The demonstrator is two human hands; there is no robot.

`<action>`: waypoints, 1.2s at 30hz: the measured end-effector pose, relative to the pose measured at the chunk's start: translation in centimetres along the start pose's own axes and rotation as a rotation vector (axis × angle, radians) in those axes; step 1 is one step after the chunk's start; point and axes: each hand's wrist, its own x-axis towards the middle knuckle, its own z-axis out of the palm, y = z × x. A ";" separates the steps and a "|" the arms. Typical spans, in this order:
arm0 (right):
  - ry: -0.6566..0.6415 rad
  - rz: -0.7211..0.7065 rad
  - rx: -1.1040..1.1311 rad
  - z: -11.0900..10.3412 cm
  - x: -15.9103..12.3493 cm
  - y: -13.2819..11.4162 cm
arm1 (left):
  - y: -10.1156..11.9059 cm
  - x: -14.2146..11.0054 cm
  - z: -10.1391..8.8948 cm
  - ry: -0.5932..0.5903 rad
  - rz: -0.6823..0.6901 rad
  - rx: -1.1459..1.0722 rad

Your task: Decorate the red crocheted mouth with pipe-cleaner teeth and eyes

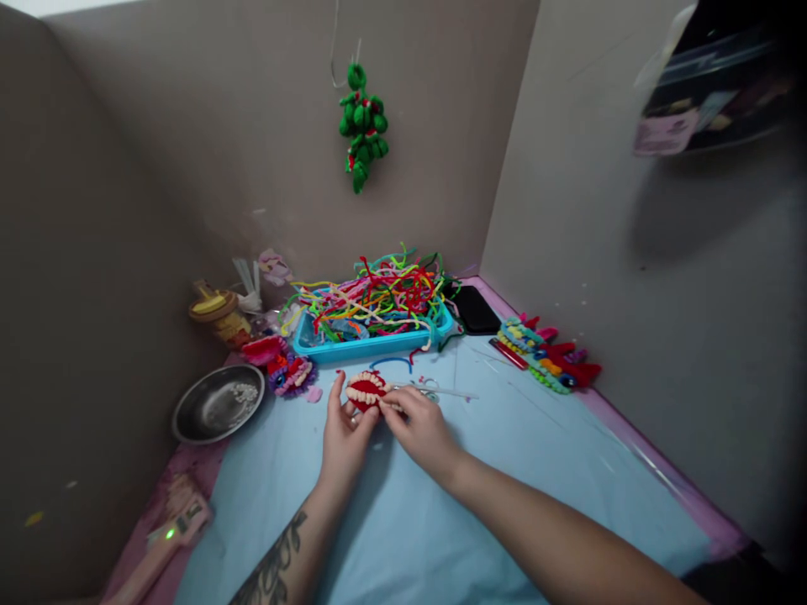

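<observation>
Between my hands is a small round piece of fuzzy chenille stems [366, 389], red in the middle with cream loops along its rim. My left hand [344, 433] grips it from the left and below, thumb at its lower edge and forefinger raised beside it. My right hand [424, 427] pinches its right edge, where a cream strand sits; the fingertips partly hide what they hold. Just beyond the right hand lie scissors [432, 387], partly hidden, and a thin pale rod. A blue stem [391, 361] rests behind the piece.
A blue basket [353, 349] heaped with coloured chenille stems stands at the back, beside a black phone [477, 310]. Finished fuzzy figures lie right [548, 357] and left [287, 370]. A metal bowl [211, 420] holds white bits. Nearer left lies a pink glue gun [173, 538].
</observation>
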 end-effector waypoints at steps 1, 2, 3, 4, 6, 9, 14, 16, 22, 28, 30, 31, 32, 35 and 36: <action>0.004 0.000 0.002 0.0 0.0 0.1 | -0.1 0.0 0.0 -0.010 0.001 -0.003; 0.008 0.000 0.004 0.0 0.0 0.1 | -0.1 0.0 -0.1 -0.021 0.001 -0.007; 0.011 0.001 0.006 0.0 0.1 0.2 | -0.2 0.0 -0.1 -0.031 0.001 -0.013; 0.012 0.006 0.009 0.0 0.1 0.2 | -0.3 0.1 -0.2 -0.042 0.002 -0.017; 0.008 0.018 0.010 -0.1 0.1 0.2 | -0.4 0.1 -0.3 -0.059 0.009 -0.021; -0.019 0.038 -0.006 -0.2 0.2 0.2 | -0.5 0.1 -0.3 -0.071 0.019 -0.011; -0.069 0.072 -0.040 -0.3 0.2 0.2 | -0.4 -0.1 -0.3 -0.094 0.003 0.011; -0.080 0.082 -0.054 -0.3 0.2 0.2 | -0.3 -0.1 -0.3 -0.094 -0.006 0.011; -0.086 0.091 -0.070 -0.3 0.2 0.4 | -0.4 0.1 -0.4 -0.083 -0.060 -0.048; -0.036 0.092 -0.045 -0.1 0.3 0.5 | -0.3 -0.1 -0.6 -0.092 -0.148 -0.162; -0.025 0.091 -0.040 -0.2 0.4 0.4 | -0.1 -0.2 -0.6 -0.097 -0.165 -0.186; -0.025 0.090 -0.039 -0.3 0.4 0.3 | 0.0 -0.2 -0.6 -0.100 -0.174 -0.195; -0.025 0.086 -0.039 -0.3 0.4 0.3 | 0.2 -0.2 -0.6 -0.105 -0.180 -0.204; -0.015 0.059 -0.041 -0.5 0.4 0.2 | 0.6 -0.3 -0.4 -0.132 -0.192 -0.231; -0.011 0.047 -0.040 -0.6 0.4 0.2 | 0.8 -0.4 -0.3 -0.140 -0.191 -0.238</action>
